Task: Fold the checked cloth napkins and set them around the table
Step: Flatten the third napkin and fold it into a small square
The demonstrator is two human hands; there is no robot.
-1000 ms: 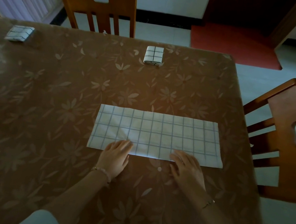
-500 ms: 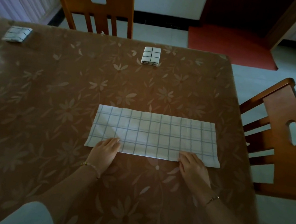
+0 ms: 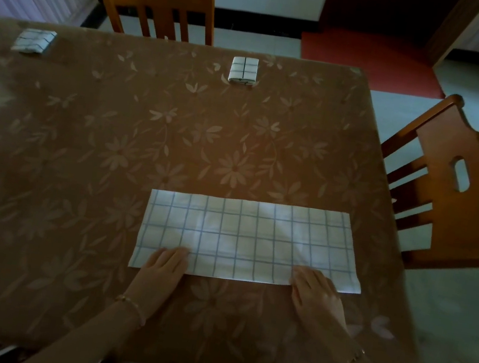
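A white napkin with a blue check [image 3: 249, 240] lies flat as a long rectangle on the brown flowered table [image 3: 144, 142]. My left hand [image 3: 164, 266] rests with straight fingers on its near edge, close to the left corner. My right hand [image 3: 316, 292] lies flat on the same edge near the right corner. Two small folded checked napkins sit along the far side: one [image 3: 244, 70] right of the far chair, the other [image 3: 34, 41] at the far left.
A wooden chair [image 3: 156, 1] stands at the table's far side and another wooden chair [image 3: 454, 188] at its right side. A red mat [image 3: 371, 58] lies on the pale floor beyond the table's far right corner.
Both hands have slid apart along the napkin's near edge, the left one leftward and the right one rightward, from near the middle toward the corners. The napkin stays flat.
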